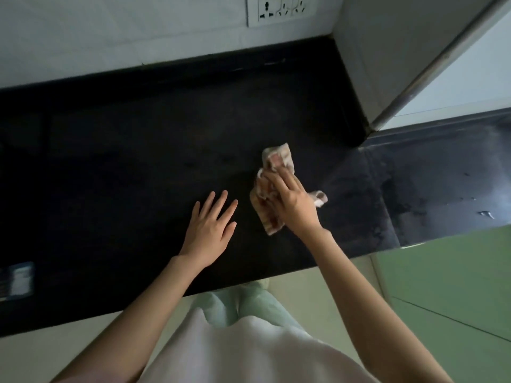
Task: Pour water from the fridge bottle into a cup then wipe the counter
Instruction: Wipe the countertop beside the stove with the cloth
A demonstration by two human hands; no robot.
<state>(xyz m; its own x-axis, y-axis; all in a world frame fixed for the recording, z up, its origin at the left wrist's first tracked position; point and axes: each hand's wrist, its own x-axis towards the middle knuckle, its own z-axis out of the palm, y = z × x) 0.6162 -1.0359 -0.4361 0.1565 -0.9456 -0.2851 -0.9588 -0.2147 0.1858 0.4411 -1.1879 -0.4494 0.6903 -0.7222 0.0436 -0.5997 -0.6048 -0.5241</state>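
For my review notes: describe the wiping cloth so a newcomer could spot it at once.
Start at the dark counter. Right of its middle, the right hand holds a crumpled cloth down on it. It is the only pale, reddish-patterned thing on the black surface.

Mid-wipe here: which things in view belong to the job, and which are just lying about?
Part of the job:
- cloth, gripped by the right hand
- dark counter, being wiped
- left hand, flat with fingers spread on the counter

Just there:
- wall socket above the counter
- metal rail at the right
- pale label-like thing at the left edge, too blurred to identify

No bottle or cup in view.
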